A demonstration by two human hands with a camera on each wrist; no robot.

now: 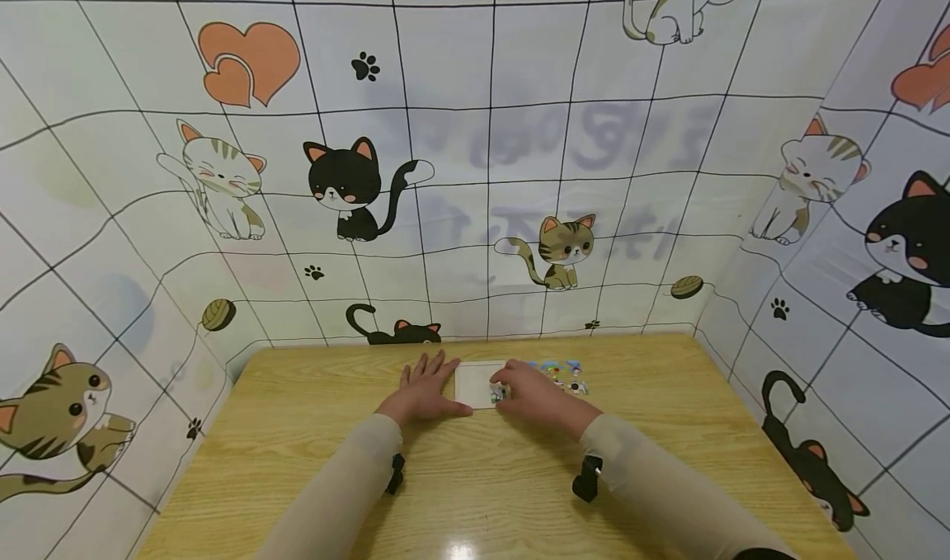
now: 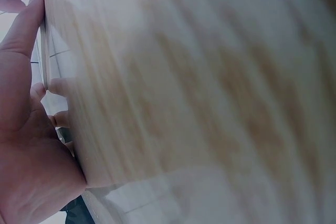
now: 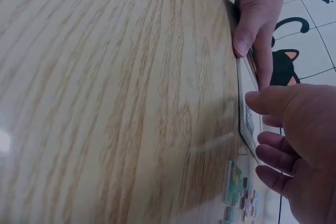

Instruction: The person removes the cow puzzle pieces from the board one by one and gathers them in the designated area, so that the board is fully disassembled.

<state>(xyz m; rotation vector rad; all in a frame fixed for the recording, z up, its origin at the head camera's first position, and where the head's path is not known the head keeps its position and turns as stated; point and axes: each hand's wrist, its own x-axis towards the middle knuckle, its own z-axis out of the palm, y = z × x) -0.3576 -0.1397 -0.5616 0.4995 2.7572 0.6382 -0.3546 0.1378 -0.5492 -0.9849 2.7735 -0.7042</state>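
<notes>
A flat white square puzzle tray lies on the table. Along its left side my left hand is spread with straight fingers, its thumb touching the tray's near left corner. My right hand is over the tray's right side, thumb and fingers curled around a small printed puzzle piece. In the right wrist view the right thumb rests at this piece, low against the tray surface; the fingertips on its far side are partly hidden. The left wrist view shows the left thumb along the tray's edge.
Several colourful puzzle pieces lie right of the tray, partly behind the right hand; a green one is nearest in the right wrist view. The wooden table is bordered by cat-printed cloth walls at the back and sides.
</notes>
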